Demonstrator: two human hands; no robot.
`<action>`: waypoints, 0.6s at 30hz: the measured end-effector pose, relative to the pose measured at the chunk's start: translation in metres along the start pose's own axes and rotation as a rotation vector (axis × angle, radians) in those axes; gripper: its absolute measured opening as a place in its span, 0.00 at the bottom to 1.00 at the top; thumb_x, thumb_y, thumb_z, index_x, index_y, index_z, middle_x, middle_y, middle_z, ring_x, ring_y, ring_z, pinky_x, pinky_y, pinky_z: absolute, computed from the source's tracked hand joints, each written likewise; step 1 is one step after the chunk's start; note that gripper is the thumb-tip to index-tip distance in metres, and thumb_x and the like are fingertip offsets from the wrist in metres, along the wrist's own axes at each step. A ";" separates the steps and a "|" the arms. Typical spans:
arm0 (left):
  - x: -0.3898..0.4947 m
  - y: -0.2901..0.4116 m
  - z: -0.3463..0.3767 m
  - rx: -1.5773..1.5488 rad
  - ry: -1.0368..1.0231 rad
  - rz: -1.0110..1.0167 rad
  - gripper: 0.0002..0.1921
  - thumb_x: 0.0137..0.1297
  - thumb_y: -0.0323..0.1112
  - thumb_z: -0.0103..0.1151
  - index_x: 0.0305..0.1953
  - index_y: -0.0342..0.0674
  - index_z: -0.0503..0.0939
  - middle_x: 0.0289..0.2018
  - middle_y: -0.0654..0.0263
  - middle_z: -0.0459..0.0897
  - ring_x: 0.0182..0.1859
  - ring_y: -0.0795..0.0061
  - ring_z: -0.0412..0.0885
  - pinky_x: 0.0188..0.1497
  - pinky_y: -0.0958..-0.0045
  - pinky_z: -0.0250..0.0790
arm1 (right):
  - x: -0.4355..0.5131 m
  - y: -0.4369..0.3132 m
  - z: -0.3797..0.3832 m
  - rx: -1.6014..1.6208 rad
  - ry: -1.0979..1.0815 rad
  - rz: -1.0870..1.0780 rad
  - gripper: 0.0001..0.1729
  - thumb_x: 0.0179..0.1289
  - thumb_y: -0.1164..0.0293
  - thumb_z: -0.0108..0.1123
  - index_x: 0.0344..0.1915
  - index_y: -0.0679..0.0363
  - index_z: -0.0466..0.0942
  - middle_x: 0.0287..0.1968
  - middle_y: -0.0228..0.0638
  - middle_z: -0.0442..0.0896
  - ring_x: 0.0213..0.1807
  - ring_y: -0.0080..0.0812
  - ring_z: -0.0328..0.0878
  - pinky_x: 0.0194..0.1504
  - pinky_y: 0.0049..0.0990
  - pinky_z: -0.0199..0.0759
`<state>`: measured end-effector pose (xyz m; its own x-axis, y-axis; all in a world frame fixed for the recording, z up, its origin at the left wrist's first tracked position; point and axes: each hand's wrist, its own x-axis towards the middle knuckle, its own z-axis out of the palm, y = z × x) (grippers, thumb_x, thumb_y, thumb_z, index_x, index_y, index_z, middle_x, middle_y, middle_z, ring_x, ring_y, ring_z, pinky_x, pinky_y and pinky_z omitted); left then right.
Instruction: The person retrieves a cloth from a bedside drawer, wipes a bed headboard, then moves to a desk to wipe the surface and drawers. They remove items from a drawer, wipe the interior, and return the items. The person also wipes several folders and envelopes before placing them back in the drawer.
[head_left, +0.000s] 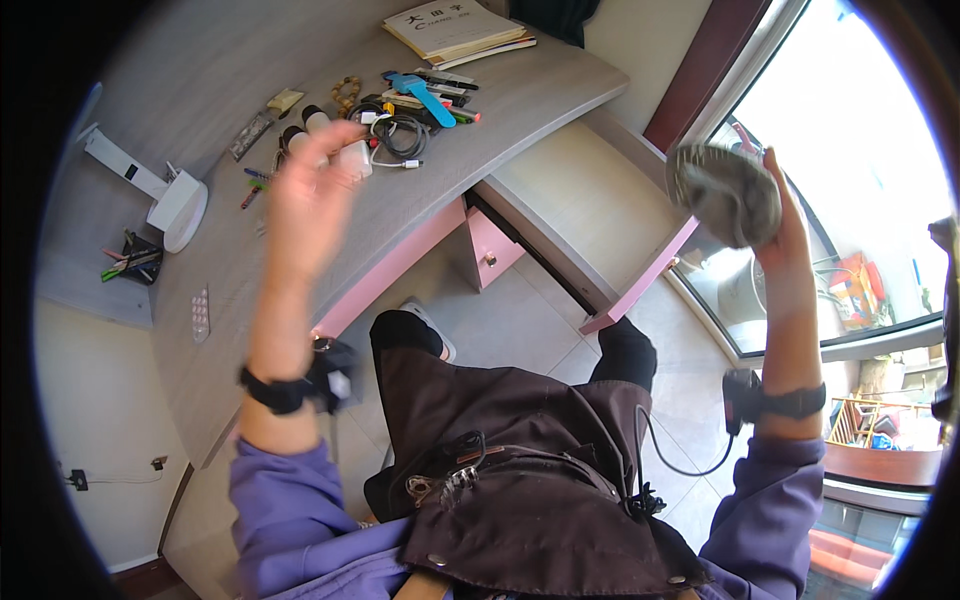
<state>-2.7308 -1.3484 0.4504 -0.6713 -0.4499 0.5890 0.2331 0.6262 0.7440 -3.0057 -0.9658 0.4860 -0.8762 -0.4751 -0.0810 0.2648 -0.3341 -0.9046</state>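
Observation:
My left hand (319, 187) is raised over the desk, blurred, beside a white charger block (355, 159) and coiled cables (405, 136). Whether it holds anything is unclear. At the right, my right hand (787, 214) grips a grey-brown cloth-like bundle (724, 193), blurred, in front of the window. Between the hands, a drawer with a pink front (637, 281) is pulled out, and its visible inside is bare. Pens, a blue watch strap (424, 94) and a beaded bracelet (346, 96) lie near the cables.
Books (457, 30) are stacked at the desk's back. At the left are a white desk lamp (169, 199), a black pen holder (139, 259) and a blister pack (200, 315). The desk edge (480, 169) runs diagonally. A cable (686, 471) hangs by my right forearm.

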 end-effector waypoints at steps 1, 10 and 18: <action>-0.019 0.008 0.034 -0.052 -0.134 -0.021 0.15 0.63 0.30 0.56 0.51 0.36 0.74 0.43 0.65 0.79 0.43 0.81 0.76 0.45 0.76 0.70 | 0.010 -0.002 0.010 -0.017 0.041 -0.081 0.21 0.62 0.54 0.60 0.40 0.62 0.76 0.37 0.36 0.81 0.36 0.28 0.80 0.39 0.27 0.77; -0.097 -0.009 0.215 -0.892 -0.096 -1.320 0.58 0.48 0.60 0.67 0.70 0.47 0.38 0.64 0.59 0.52 0.64 0.58 0.56 0.56 0.49 0.59 | 0.036 0.086 -0.014 -1.638 0.303 -0.403 0.42 0.51 0.48 0.65 0.62 0.58 0.65 0.67 0.51 0.57 0.70 0.52 0.48 0.65 0.45 0.50; -0.076 -0.040 0.239 -1.080 -0.051 -1.233 0.39 0.50 0.57 0.64 0.61 0.52 0.58 0.58 0.62 0.64 0.59 0.59 0.63 0.56 0.45 0.61 | 0.030 0.142 -0.031 -0.691 0.453 -0.048 0.53 0.46 0.73 0.60 0.71 0.57 0.41 0.64 0.54 0.58 0.66 0.48 0.58 0.64 0.33 0.55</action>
<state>-2.8573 -1.1875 0.3006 -0.8291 -0.2767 -0.4859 -0.0891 -0.7924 0.6034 -3.0068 -1.0018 0.3425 -0.9968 -0.0496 -0.0631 0.0454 0.3000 -0.9529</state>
